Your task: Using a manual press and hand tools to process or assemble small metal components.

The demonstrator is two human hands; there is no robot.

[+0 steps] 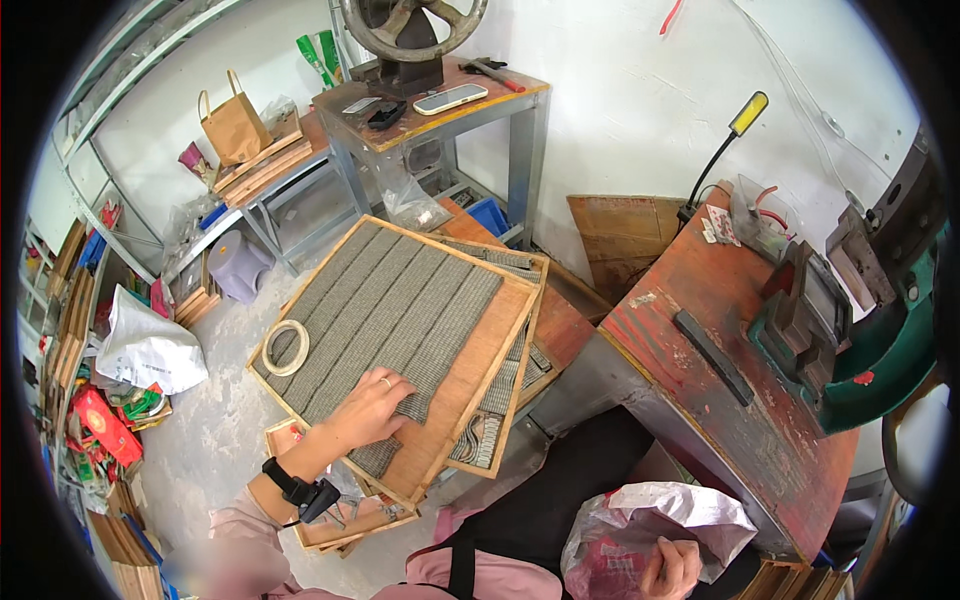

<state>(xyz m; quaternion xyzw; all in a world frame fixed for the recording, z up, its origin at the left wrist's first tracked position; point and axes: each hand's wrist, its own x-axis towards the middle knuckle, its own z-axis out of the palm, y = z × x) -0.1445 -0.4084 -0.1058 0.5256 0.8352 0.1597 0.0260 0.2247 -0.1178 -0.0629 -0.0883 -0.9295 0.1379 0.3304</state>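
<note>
My left hand (372,410), with a ring and a black wrist strap, reaches over a wooden tray (455,425) lined with rows of small grey ribbed pieces (390,305). Its fingers bend down together at the near end of the rows, touching the pieces; the fingertips are hidden. A roll of pale tape (286,348) lies on the rows at the tray's left side. On my lap, my right hand (670,570) is curled at the mouth of a white plastic bag (615,520). What its fingers hold, if anything, cannot be made out.
More trays (490,440) are stacked beneath. To the right, a worn red workbench (690,330) carries a dark bar (712,357) and a green machine (885,350). Behind, a small table (470,115) holds a phone (451,98) and a handwheel machine. Shelves line the left.
</note>
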